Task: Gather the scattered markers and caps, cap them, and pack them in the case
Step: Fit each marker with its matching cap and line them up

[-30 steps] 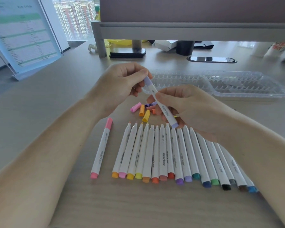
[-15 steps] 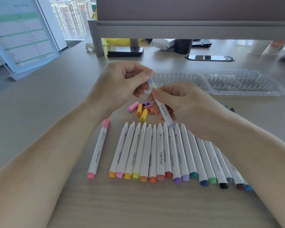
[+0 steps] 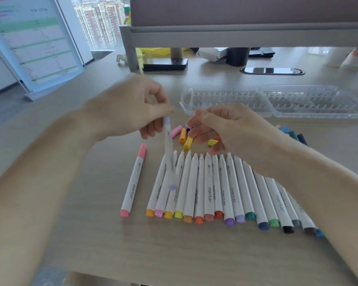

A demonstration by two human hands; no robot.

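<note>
The left hand point(image 3: 132, 106) pinches a white marker point(image 3: 168, 153) near its lavender-capped top, between thumb and fingertips. The marker hangs almost straight down, blurred, with its lavender tail end over the left part of the row below. The right hand point(image 3: 225, 126) hovers just beside it with its fingers loosely curled and nothing visible in its grasp, above a small pile of loose caps point(image 3: 183, 136) in pink, orange and yellow.

A row of uncapped markers point(image 3: 209, 188) lies side by side on the wooden surface point(image 3: 91, 234), coloured ends toward the person. One pink-capped marker point(image 3: 133, 182) lies apart to the left of the row. The clear plastic case point(image 3: 277, 102) lies open farther back, behind the right hand.
</note>
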